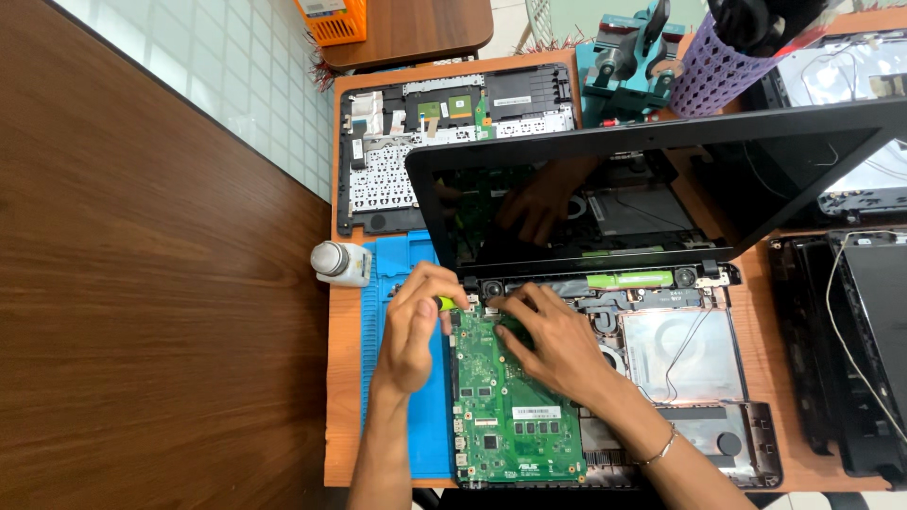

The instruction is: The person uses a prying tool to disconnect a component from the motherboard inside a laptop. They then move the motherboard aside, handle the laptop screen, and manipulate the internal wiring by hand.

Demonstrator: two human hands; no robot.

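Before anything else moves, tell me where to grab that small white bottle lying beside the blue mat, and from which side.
Grip the white bottle around its round body, coming from above or from the bare wooden table side. It lies on its side by the blue mat, its right end near the left hand and the laptop lid, so that side looks crowded.

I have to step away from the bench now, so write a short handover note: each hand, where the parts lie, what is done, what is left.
Left hand: holds a green-handled screwdriver, tip at the top left corner of the green motherboard.
Right hand: empty, fingers pressing on the board's upper edge near the hinge.
Parts: the motherboard sits in the open laptop base, screen tilted up; blue mat under the left side; small white bottle beside it; removed keyboard cover behind.
Done: cover off, board exposed.
Left: work at that corner; whether its screw is in cannot be seen.
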